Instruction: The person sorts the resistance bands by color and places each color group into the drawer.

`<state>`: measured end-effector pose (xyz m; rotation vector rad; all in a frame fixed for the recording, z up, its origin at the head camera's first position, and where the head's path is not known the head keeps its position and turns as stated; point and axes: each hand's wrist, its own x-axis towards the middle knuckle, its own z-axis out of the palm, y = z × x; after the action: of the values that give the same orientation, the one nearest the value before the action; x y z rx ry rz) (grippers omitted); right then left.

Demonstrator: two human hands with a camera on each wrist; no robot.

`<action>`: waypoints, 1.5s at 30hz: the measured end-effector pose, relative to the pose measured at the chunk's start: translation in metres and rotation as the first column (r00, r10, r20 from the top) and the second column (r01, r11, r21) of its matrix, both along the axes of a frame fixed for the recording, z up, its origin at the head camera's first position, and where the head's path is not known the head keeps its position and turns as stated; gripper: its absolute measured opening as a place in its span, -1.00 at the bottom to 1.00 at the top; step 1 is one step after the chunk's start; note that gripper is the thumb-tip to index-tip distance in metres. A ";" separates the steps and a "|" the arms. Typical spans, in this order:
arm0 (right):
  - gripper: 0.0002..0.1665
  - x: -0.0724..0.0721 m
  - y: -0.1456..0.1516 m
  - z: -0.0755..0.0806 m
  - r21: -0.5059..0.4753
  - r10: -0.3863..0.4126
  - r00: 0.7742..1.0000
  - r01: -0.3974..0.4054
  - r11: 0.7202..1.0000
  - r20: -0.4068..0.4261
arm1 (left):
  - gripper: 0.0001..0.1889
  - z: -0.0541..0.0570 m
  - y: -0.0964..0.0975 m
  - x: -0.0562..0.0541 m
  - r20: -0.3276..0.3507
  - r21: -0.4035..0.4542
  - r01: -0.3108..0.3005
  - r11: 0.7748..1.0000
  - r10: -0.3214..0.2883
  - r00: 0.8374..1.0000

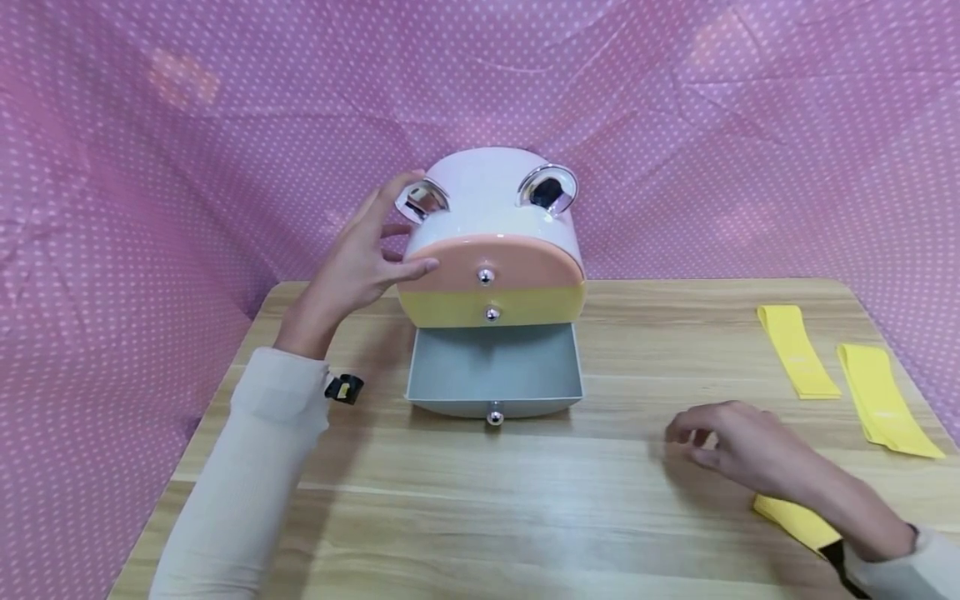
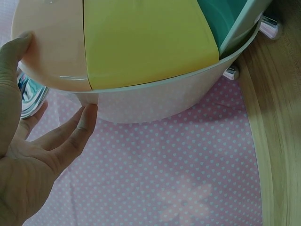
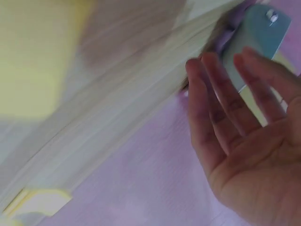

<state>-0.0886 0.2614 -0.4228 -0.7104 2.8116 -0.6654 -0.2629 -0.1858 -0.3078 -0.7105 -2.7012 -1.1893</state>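
Observation:
A small drawer box (image 1: 491, 196) with a white body and two shiny mirrored eyes stands at the back of the table. Its upper fronts are orange and yellow; the lowest drawer (image 1: 495, 367), grey-green inside, is pulled out and looks empty. My left hand (image 1: 360, 254) holds the box at its left upper side. In the left wrist view, the thumb rests on the orange front and fingertips (image 2: 89, 110) touch the white side wall. Away from the box, my right hand (image 1: 750, 446) hovers over the table's right part, fingers loosely curled and holding nothing.
Two flat yellow strips (image 1: 798, 350) (image 1: 885, 400) lie on the right of the wooden table (image 1: 525, 517). Another yellow strip (image 1: 795, 521) lies partly under my right forearm. A pink dotted cloth (image 1: 225, 125) hangs behind and at the sides.

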 end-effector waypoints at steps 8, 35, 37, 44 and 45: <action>-0.78 -0.007 0.064 -0.010 -0.086 0.053 0.967 -0.033 0.996 0.250 | 0.05 -0.001 0.000 -0.001 -0.001 -0.004 -0.003 1.000 0.003 1.000; -0.49 -0.001 0.099 -0.044 -0.147 0.247 0.955 -0.224 0.963 0.163 | 0.04 0.000 0.001 0.000 -0.002 0.001 -0.003 1.000 0.003 1.000; -0.55 -0.003 0.096 -0.037 -0.096 0.220 0.954 -0.204 0.974 0.206 | 0.03 0.000 0.001 0.000 -0.003 -0.002 -0.004 1.000 0.004 1.000; -0.57 -0.010 0.075 -0.007 0.039 0.172 0.981 -0.176 0.984 0.089 | 0.04 0.000 0.001 0.000 -0.003 0.001 -0.005 1.000 0.005 1.000; -0.56 -0.010 0.071 -0.002 0.050 0.165 0.985 -0.168 0.985 0.046 | 0.04 0.000 0.001 0.000 -0.003 0.002 -0.004 1.000 0.004 1.000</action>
<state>-0.0987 0.3322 -0.4252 -0.8982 2.6833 -0.5663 -0.2627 -0.1847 -0.3077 -0.7061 -2.6968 -1.1892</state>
